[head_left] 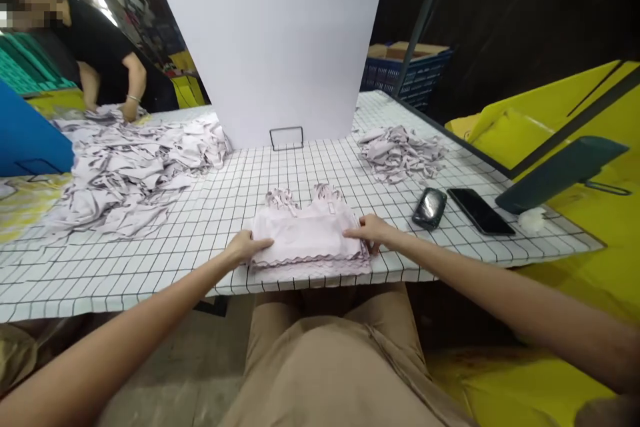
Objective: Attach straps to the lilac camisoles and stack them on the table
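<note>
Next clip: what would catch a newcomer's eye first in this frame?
The neat stack of folded pale pink scalloped-edge garments at the near edge of the black-gridded white table, with the left hand and right hand resting on its two sides. Behind it, a tall white board stands upright, and a big loose heap of the same pale fabric spreads at left.

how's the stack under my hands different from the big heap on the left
The folded stack lies flat and squared, edges lined up; the big heap is loose and crumpled. The stack is small and sits at the near edge of the checked table; the heap spreads wide across the far left. The left hand and right hand press the stack's sides; a co-worker's hand reaches the heap's far end. Both are the same pale pink fabric.
</note>
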The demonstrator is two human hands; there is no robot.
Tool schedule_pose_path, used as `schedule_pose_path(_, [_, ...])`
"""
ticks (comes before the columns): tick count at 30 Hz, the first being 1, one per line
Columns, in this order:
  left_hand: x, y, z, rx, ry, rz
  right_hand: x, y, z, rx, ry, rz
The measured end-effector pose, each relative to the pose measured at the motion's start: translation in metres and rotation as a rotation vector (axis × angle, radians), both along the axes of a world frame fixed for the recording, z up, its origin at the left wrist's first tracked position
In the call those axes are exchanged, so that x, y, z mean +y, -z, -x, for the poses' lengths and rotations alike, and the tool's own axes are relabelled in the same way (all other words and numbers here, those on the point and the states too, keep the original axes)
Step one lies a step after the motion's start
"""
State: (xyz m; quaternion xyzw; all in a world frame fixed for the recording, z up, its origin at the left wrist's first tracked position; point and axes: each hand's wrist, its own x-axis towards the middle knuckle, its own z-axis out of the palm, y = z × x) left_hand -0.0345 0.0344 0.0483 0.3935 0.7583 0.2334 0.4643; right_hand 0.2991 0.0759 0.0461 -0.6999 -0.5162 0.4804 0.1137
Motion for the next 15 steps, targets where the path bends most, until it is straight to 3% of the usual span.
schedule_pose_path(3, [-0.005, -0.003, -0.009, -0.075, -0.038, -0.031, -0.006, -0.002, 0.001, 0.031, 0.023, -0.045])
schedule_pose_path(15, [-0.002, 0.006, -0.014, -0.393, -0.28, 0.0, -0.013, -0.006, 0.006, 0.193, 0.102, 0.045])
